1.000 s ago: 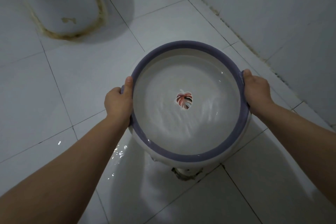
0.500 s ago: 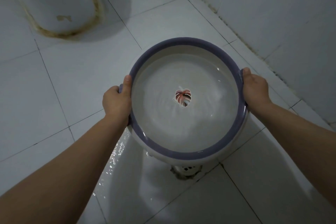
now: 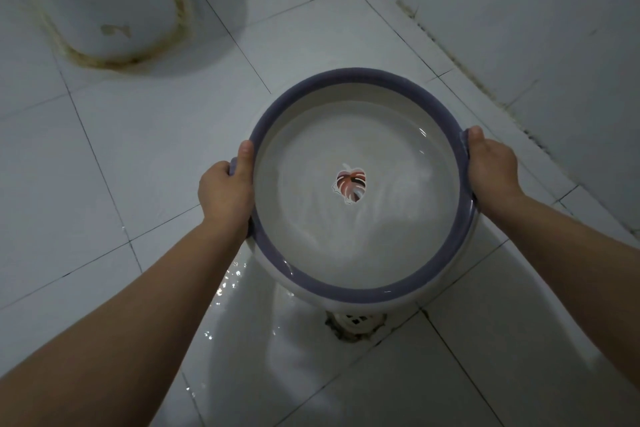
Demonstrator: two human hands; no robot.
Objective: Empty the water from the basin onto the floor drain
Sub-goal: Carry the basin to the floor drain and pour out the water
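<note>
A round white basin with a purple rim (image 3: 332,78) is held above the tiled floor, with rippling water and a leaf sticker on its bottom. My left hand (image 3: 225,191) grips the rim on the left side, thumb on top. My right hand (image 3: 491,166) grips the rim on the right. The floor drain (image 3: 356,322) shows just below the basin's near edge, partly hidden by it. Water glistens on the tiles around and left of the drain.
The stained base of a toilet (image 3: 104,10) stands at the upper left. A tiled wall (image 3: 536,28) runs along the right, meeting the floor in a dirty grout line. White floor tiles (image 3: 86,166) spread to the left.
The basin has shifted slightly away from me, so more of the drain shows under its near edge. The wet patch on the floor has spread. Both hands keep their grip.
</note>
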